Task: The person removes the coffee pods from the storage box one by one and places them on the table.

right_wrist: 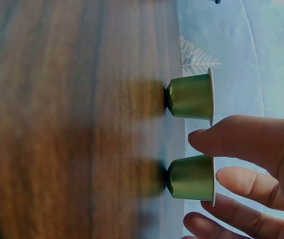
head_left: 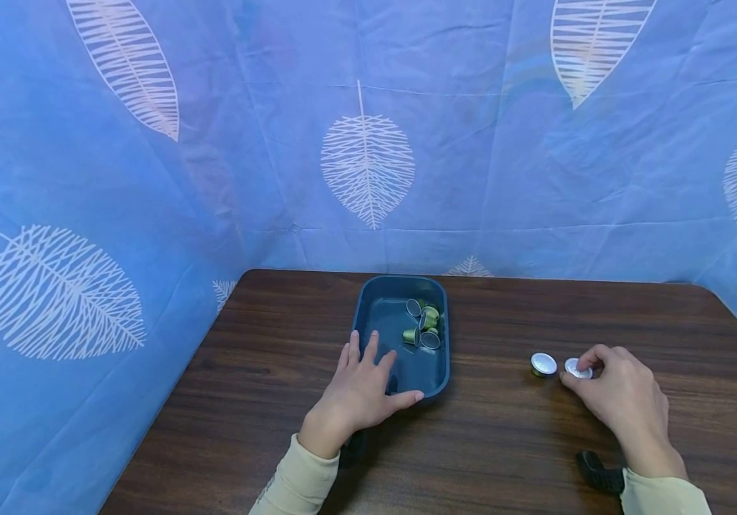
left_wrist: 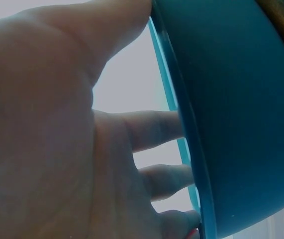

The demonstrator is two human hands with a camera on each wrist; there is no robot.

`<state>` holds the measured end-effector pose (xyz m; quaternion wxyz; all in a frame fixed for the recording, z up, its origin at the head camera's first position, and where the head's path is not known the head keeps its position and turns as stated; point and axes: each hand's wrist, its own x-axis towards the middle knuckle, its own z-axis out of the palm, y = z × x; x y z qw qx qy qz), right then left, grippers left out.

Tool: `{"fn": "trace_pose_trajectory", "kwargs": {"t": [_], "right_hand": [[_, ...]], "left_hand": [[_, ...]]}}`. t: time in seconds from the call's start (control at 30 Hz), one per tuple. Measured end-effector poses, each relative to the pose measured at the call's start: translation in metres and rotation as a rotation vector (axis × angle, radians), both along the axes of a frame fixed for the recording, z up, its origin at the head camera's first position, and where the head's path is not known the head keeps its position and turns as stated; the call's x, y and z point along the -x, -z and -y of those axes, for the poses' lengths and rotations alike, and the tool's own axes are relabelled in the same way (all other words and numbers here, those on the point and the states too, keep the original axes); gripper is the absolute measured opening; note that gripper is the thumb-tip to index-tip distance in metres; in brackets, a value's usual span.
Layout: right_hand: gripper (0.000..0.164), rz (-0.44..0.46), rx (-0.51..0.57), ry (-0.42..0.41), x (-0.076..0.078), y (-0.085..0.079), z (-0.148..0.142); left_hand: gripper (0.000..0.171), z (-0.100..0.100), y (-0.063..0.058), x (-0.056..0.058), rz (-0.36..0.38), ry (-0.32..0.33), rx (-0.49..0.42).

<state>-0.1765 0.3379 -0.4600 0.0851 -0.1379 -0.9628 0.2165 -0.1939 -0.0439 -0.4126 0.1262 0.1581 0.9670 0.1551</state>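
My left hand point(head_left: 358, 393) lies with fingers spread over the near left part of a blue tray point(head_left: 368, 293). In the left wrist view its thumb and fingers reach the rim of the tray point(left_wrist: 241, 124). On the table at the right, my right hand point(head_left: 626, 393) pinches a green coffee capsule point(head_left: 578, 368) near its silver lid. The right wrist view shows this capsule point(right_wrist: 191, 178) standing lid-up on its narrow base, with thumb and fingers around its rim. Just left of it stands another green capsule point(head_left: 543, 364), also lid-up.
Several green capsules point(head_left: 429, 319) lie tumbled along the right side of the tray. A dark wood table point(head_left: 491, 443) carries everything. Blue cloth with white leaf prints point(head_left: 459, 164) hangs behind the table and along its left side.
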Motion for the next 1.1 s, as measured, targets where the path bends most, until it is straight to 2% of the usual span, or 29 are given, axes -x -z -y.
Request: {"fn": "trace_pose_trajectory", "kwargs": {"t": [0.3, 0.57, 0.73, 1.1], "right_hand": [[0.031, 0.017, -0.015, 0.001, 0.0, -0.002, 0.0], [0.035, -0.013, -0.043, -0.013, -0.003, -0.006, 0.0], [0.031, -0.03, -0.045, 0.002, -0.002, -0.01, 0.0], [0.03, 0.0, -0.045, -0.002, -0.001, -0.009, 0.0]], "left_hand": [[0.081, 0.0, -0.001, -0.001, 0.001, -0.004, 0.002], [0.082, -0.001, -0.002, -0.001, 0.008, -0.009, 0.01], [0.082, 0.0, -0.002, 0.0, 0.013, -0.009, 0.014], [0.081, 0.0, -0.002, 0.001, 0.018, -0.007, 0.013]]}}
